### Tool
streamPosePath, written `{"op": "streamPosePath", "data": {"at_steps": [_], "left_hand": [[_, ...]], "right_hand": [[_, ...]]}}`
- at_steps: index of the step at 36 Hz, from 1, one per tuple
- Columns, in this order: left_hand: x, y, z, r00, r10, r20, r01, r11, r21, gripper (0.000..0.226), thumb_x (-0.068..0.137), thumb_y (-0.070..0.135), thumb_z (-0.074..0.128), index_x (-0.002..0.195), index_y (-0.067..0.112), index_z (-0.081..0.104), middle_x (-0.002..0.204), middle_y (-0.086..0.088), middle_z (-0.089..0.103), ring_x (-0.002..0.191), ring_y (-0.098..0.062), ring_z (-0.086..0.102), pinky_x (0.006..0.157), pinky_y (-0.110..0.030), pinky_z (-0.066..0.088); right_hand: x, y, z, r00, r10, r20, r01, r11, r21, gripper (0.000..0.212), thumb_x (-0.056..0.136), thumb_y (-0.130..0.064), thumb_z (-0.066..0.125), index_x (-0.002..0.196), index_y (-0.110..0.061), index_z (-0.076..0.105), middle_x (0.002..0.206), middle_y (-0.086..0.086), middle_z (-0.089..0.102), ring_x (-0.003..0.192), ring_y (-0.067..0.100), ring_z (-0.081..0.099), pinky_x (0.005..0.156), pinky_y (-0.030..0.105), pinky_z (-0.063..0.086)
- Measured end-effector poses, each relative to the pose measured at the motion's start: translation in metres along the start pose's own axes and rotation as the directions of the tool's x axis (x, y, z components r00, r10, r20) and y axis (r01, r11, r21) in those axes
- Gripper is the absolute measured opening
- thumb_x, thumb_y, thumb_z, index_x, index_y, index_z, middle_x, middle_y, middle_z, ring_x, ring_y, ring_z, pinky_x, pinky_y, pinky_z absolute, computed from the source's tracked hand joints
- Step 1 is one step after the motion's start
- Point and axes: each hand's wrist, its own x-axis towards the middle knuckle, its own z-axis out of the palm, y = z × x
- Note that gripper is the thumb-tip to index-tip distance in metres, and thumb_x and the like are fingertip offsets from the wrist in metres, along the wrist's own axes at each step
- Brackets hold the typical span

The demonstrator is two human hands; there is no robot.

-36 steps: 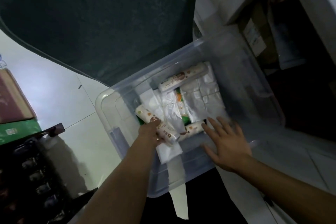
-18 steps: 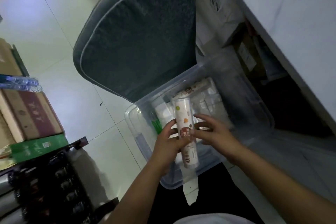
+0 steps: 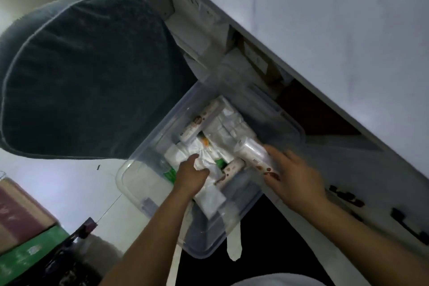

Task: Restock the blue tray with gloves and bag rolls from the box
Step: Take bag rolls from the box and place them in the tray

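Note:
The clear plastic box (image 3: 148, 195) sits low in front of me, holding white glove packets (image 3: 229, 123) and printed bag rolls. One roll (image 3: 202, 121) lies at the box's far side and another (image 3: 232, 169) near its front. My right hand (image 3: 294, 179) holds a third bag roll (image 3: 250, 155) over the right side of the box; it is blurred. Inside the box, my left hand (image 3: 192, 174) curls its fingers round a white glove packet (image 3: 209, 195). The blue tray is out of view.
A dark grey cushion (image 3: 81, 76) rises behind the box on the left. A white desk top (image 3: 325, 42) runs diagonally along the right, with cardboard boxes (image 3: 255, 60) under it. Red and green boxes (image 3: 21, 234) stand at the lower left on pale floor tiles.
Both hands held the roll upright over the box before. Now my right hand alone carries it to the right, and my left hand has dropped onto the white packets.

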Motion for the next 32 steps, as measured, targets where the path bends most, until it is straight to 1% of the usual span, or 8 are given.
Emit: {"op": "streamPosePath", "data": {"at_steps": [4, 8, 12, 16, 19, 24, 28, 32], "left_hand": [[0.051, 0.001, 0.002, 0.996, 0.070, -0.057, -0.033, 0.875, 0.483, 0.074, 0.089, 0.038, 0.060, 0.154, 0.027, 0.027, 0.160, -0.013, 0.024, 0.143, -0.033, 0.029, 0.116, -0.044, 0.027], [0.095, 0.011, 0.009, 0.989, 0.133, -0.070, -0.054, 0.749, 0.660, 0.082, 0.090, 0.034, 0.060, 0.156, 0.028, 0.012, 0.165, -0.009, 0.006, 0.150, -0.030, 0.008, 0.120, -0.049, 0.011], [0.130, 0.015, 0.021, 0.955, 0.258, -0.146, -0.084, 0.708, 0.701, 0.088, 0.086, 0.022, 0.060, 0.157, 0.026, 0.008, 0.163, -0.011, 0.014, 0.147, -0.032, 0.017, 0.117, -0.052, 0.019], [0.151, 0.011, 0.030, 0.952, 0.212, -0.222, -0.011, 0.745, 0.667, 0.077, 0.086, 0.019, 0.063, 0.151, 0.020, 0.021, 0.152, -0.012, 0.032, 0.134, -0.036, 0.036, 0.107, -0.050, 0.033], [0.160, 0.015, 0.033, 0.937, 0.205, -0.284, 0.051, 0.723, 0.689, 0.068, 0.090, 0.026, 0.063, 0.148, 0.016, 0.028, 0.146, -0.020, 0.036, 0.125, -0.041, 0.043, 0.099, -0.049, 0.039], [0.168, 0.025, 0.039, 0.945, 0.189, -0.266, -0.006, 0.825, 0.565, 0.051, 0.089, 0.019, 0.064, 0.136, 0.012, 0.045, 0.141, -0.022, 0.040, 0.124, -0.040, 0.044, 0.092, -0.049, 0.045], [0.171, 0.035, 0.041, 0.960, 0.199, -0.195, -0.050, 0.812, 0.582, 0.046, 0.094, 0.013, 0.054, 0.139, 0.017, 0.041, 0.133, -0.019, 0.051, 0.118, -0.039, 0.054, 0.088, -0.050, 0.048], [0.161, 0.038, 0.038, 0.975, 0.144, -0.168, -0.014, 0.797, 0.604, 0.047, 0.096, 0.014, 0.053, 0.141, 0.019, 0.040, 0.137, -0.018, 0.050, 0.118, -0.039, 0.054, 0.092, -0.047, 0.047]], "right_hand": [[-0.005, 0.019, 0.017, 0.994, -0.084, -0.068, 0.080, 0.995, -0.063, 0.069, 0.072, -0.012, 0.082, 0.137, -0.021, 0.059, 0.113, 0.015, 0.065, 0.095, 0.042, 0.060, 0.074, 0.047, 0.050], [-0.003, 0.041, 0.036, 0.967, -0.190, -0.171, 0.164, 0.974, -0.154, 0.067, 0.065, -0.003, 0.084, 0.128, -0.018, 0.067, 0.114, 0.016, 0.067, 0.095, 0.042, 0.061, 0.076, 0.051, 0.048], [-0.004, 0.057, 0.052, 0.936, -0.287, -0.205, 0.242, 0.945, -0.219, 0.062, 0.070, -0.008, 0.071, 0.130, -0.023, 0.064, 0.116, 0.012, 0.066, 0.104, 0.039, 0.057, 0.080, 0.053, 0.044], [-0.002, 0.065, 0.056, 0.935, -0.309, -0.174, 0.267, 0.936, -0.227, 0.061, 0.071, -0.011, 0.069, 0.130, -0.024, 0.065, 0.119, 0.011, 0.065, 0.109, 0.035, 0.049, 0.084, 0.054, 0.041], [-0.001, 0.063, 0.052, 0.945, -0.294, -0.147, 0.260, 0.943, -0.209, 0.061, 0.072, -0.012, 0.069, 0.131, -0.024, 0.065, 0.119, 0.009, 0.066, 0.108, 0.034, 0.049, 0.081, 0.053, 0.043], [0.002, 0.055, 0.041, 0.957, -0.264, -0.118, 0.242, 0.954, -0.175, 0.059, 0.072, -0.009, 0.071, 0.129, -0.022, 0.067, 0.116, 0.010, 0.068, 0.104, 0.036, 0.053, 0.075, 0.052, 0.048], [0.003, 0.052, 0.038, 0.966, -0.242, -0.096, 0.226, 0.962, -0.152, 0.068, 0.065, -0.004, 0.085, 0.129, -0.021, 0.067, 0.115, 0.010, 0.068, 0.097, 0.040, 0.060, 0.071, 0.054, 0.050], [0.003, 0.052, 0.039, 0.967, -0.239, -0.091, 0.222, 0.961, -0.164, 0.070, 0.065, -0.006, 0.085, 0.131, -0.023, 0.065, 0.116, 0.009, 0.067, 0.097, 0.037, 0.056, 0.071, 0.052, 0.049]]}}
